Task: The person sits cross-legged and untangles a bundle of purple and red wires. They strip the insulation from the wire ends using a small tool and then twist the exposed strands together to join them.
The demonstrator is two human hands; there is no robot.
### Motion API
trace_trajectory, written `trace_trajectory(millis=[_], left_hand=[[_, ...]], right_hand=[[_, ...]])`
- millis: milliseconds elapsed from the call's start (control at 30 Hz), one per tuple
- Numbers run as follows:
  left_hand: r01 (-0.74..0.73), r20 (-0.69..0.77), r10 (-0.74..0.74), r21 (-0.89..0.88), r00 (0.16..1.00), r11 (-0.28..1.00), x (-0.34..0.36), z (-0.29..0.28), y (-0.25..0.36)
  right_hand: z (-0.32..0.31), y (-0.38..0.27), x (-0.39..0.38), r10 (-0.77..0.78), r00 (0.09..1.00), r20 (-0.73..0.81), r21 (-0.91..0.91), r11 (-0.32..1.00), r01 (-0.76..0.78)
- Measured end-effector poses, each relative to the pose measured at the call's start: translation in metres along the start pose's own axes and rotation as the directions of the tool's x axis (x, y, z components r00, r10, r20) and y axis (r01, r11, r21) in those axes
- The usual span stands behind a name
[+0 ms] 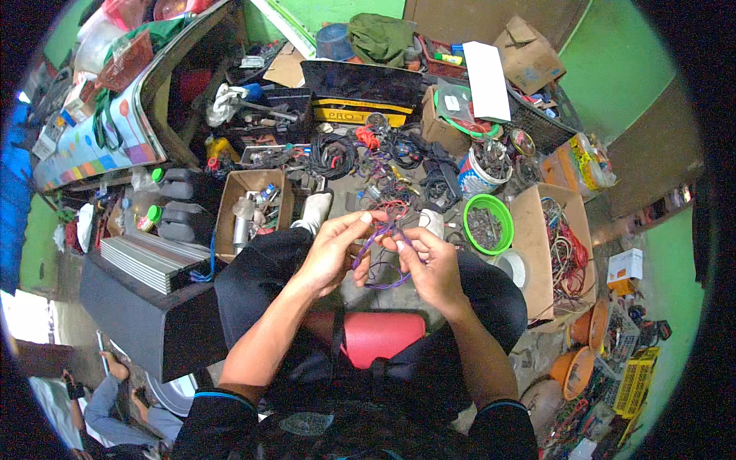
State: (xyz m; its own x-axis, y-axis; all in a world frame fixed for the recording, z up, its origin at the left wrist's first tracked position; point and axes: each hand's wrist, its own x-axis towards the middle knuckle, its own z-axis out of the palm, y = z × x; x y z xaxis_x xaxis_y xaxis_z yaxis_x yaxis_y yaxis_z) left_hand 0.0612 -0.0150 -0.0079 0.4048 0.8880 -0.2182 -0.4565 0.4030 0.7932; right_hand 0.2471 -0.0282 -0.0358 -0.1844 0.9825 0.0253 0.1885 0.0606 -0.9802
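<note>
A thin purple wire [389, 286] hangs in a loop between my two hands, above my lap. My left hand [331, 249] pinches it with thumb and forefinger close to a small dark end piece. My right hand [429, 264] is closed on the wire just to the right, fingertips almost meeting those of the left. The exact shape of the end piece is too small to make out. Beyond my fingertips, more tangled wires [395, 188] and small parts are spread over the floor.
Left of my knees stand an open cardboard box [254, 184] and a black speaker-like box [153, 307] bearing a ribbed metal unit [153, 257]. To the right are a green basin [488, 224] of small parts and a cardboard box [540, 261] of wires. Another person's leg [115, 406] shows lower left.
</note>
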Motion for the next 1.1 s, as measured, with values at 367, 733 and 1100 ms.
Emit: trace_trajectory(millis=[367, 733, 1100], left_hand=[[-0.437, -0.277, 0.475, 0.189, 0.835, 0.879, 0.008, -0.012, 0.024], [-0.094, 0.12, 0.991, 0.989, 0.067, -0.114, -0.008, -0.079, 0.059], [-0.369, -0.228, 0.689, 0.708, 0.688, 0.603, 0.001, -0.06, 0.037]], right_hand=[[-0.007, -0.011, -0.002, -0.32, 0.911, 0.261, -0.411, 0.817, 0.404], [-0.057, 0.001, 0.004, -0.389, 0.878, -0.28, -0.529, 0.825, 0.197], [-0.053, -0.012, 0.004, -0.093, 0.948, -0.306, -0.137, 0.989, 0.052]])
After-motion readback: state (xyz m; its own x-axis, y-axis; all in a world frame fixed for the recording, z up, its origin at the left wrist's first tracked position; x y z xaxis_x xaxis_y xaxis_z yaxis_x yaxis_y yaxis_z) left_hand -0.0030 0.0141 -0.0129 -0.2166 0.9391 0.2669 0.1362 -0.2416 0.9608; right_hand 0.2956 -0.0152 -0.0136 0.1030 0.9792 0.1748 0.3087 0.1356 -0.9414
